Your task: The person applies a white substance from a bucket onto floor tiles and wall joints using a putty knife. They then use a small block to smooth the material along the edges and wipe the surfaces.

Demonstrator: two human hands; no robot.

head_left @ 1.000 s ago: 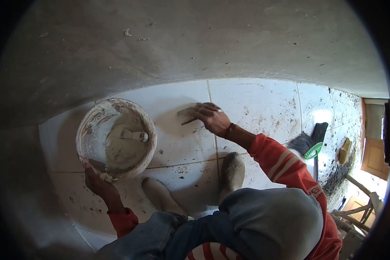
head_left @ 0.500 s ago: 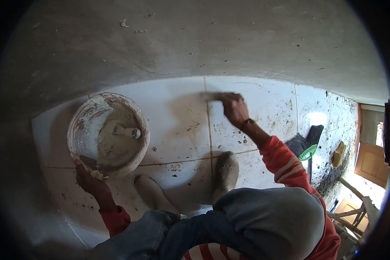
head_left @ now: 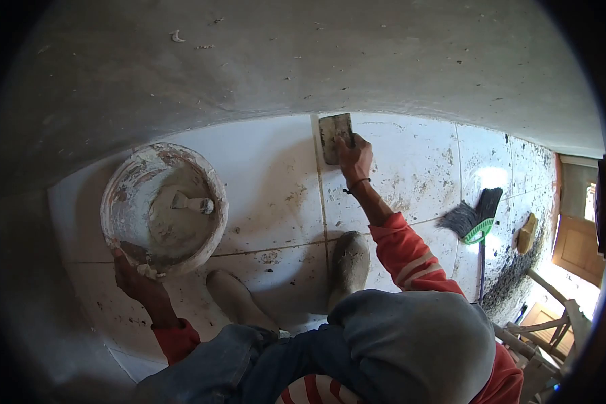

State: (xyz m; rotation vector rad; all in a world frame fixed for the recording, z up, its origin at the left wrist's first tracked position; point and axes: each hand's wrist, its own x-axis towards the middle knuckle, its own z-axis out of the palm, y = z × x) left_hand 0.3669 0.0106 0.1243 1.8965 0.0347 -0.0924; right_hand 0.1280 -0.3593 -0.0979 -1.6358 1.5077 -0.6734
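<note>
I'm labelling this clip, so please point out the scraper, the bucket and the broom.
scraper (head_left: 335,135): head view, middle of the flat blade.
bucket (head_left: 112,190): head view, left inner wall below the rim.
broom (head_left: 462,219): head view, dark bristles.

One bucket (head_left: 163,209), one scraper (head_left: 335,137), one broom (head_left: 473,225), two boots (head_left: 347,266), two hands (head_left: 354,158)

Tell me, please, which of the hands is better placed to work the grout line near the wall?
Probably the right hand: it holds the scraper flat on the tile joint by the wall. The left hand grips the bucket rim, away from the joint.
</note>
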